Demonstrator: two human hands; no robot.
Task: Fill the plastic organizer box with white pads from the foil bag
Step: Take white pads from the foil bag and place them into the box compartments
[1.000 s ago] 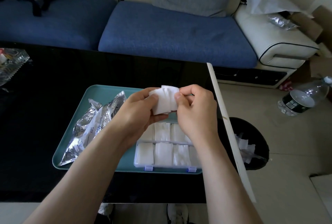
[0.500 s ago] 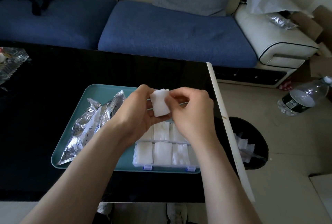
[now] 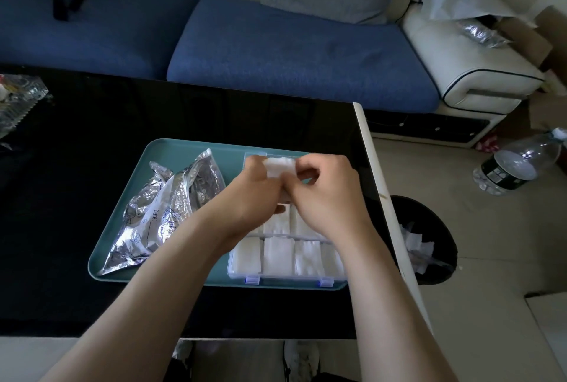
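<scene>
teal tray (image 3: pixel 184 151) carries foil bag (image 3: pixel 165 216) at left, clear plastic organizer box (image 3: pixel 288 278) at right; visible compartments packed with white pads (image 3: pixel 277 256). left hand (image 3: pixel 254 194) and right hand (image 3: pixel 322 194) together pinch one folded pad (image 3: pixel 279 167) above the box's far end.

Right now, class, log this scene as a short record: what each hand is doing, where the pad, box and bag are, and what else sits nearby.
Left hand: pinches the white pad
Right hand: pinches the same pad
Pad position: held over the far part of the organizer box
Box: on the right of the teal tray; near row holds pads
Foil bag: crumpled, on the tray left of the box
Floor: black bin with white scraps, right of the table
</scene>
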